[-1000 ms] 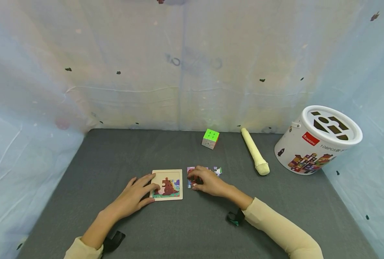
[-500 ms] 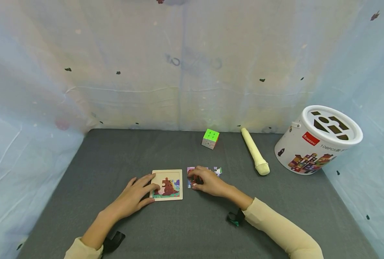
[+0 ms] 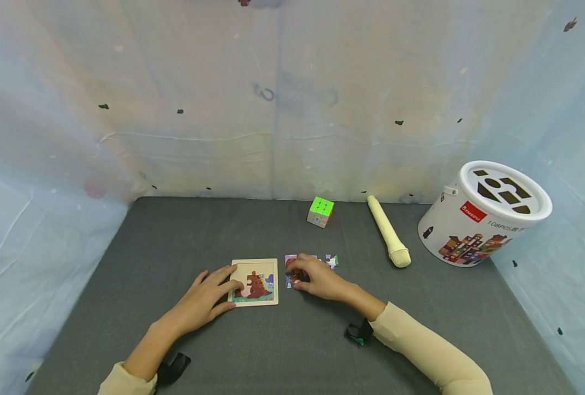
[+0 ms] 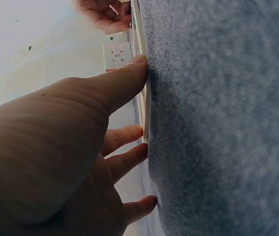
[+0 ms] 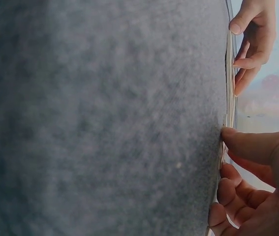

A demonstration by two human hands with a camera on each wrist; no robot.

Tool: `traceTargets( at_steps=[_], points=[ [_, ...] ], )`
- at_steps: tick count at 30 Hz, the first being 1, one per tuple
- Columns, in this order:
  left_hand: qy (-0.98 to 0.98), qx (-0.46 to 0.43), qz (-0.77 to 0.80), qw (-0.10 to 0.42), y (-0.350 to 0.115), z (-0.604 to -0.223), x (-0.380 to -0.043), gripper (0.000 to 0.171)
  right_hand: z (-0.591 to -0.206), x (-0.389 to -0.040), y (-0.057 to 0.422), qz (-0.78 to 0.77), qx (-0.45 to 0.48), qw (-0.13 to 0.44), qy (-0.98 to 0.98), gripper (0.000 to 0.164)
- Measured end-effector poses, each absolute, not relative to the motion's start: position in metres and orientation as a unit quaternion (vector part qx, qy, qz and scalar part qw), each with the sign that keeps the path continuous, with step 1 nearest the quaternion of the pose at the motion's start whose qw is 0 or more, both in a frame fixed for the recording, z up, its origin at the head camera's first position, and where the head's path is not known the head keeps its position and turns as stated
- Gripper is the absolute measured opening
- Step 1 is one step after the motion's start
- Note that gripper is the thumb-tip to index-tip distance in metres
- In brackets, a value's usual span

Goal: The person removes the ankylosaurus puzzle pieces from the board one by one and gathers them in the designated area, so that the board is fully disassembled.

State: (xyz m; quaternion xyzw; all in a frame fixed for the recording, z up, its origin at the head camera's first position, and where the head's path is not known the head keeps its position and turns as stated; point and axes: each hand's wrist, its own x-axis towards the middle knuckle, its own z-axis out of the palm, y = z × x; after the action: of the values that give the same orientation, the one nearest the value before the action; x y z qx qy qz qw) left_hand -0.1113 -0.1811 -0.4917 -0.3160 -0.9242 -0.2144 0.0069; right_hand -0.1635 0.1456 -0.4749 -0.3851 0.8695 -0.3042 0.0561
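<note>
A square wooden puzzle board [image 3: 274,264] with a partly filled dinosaur picture lies flat on the dark table in the head view. My left hand [image 3: 203,300] rests at its left side, fingers spread, some fingertips on the picture and the thumb at the lower left corner. Just right of the board, several loose puzzle pieces lie together. My right hand [image 3: 317,278] arches over them, thumb and curled fingers pinching a puzzle piece [image 3: 289,282] that they partly cover. In the right wrist view the thumb [image 5: 250,142] meets the thin edge of a piece at table level.
Another puzzle piece [image 3: 331,261] shows just beyond the right hand. Farther back stand a green-topped puzzle cube [image 3: 321,212] and a pale yellow toy microphone [image 3: 388,232], which lies on its side. A white lidded bucket [image 3: 480,219] is at the back right.
The puzzle piece under my right thumb has shifted very slightly toward me. My left hand and the board have stayed in place.
</note>
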Motion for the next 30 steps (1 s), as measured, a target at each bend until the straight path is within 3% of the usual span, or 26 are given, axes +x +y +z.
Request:
traceTargets(
  at_steps=[16,30],
  points=[
    [-0.924,-0.318,-0.213,0.010,-0.181,-0.492,-0.112,0.039,-0.475,-0.164,0.147,-0.301,-0.381,0.064,0.872,0.024],
    [-0.925,-0.316,-0.209,0.005,-0.181,-0.490,-0.111,0.038,-0.453,-0.172,0.116,-0.307,-0.401,0.079,0.859,0.034]
  ],
)
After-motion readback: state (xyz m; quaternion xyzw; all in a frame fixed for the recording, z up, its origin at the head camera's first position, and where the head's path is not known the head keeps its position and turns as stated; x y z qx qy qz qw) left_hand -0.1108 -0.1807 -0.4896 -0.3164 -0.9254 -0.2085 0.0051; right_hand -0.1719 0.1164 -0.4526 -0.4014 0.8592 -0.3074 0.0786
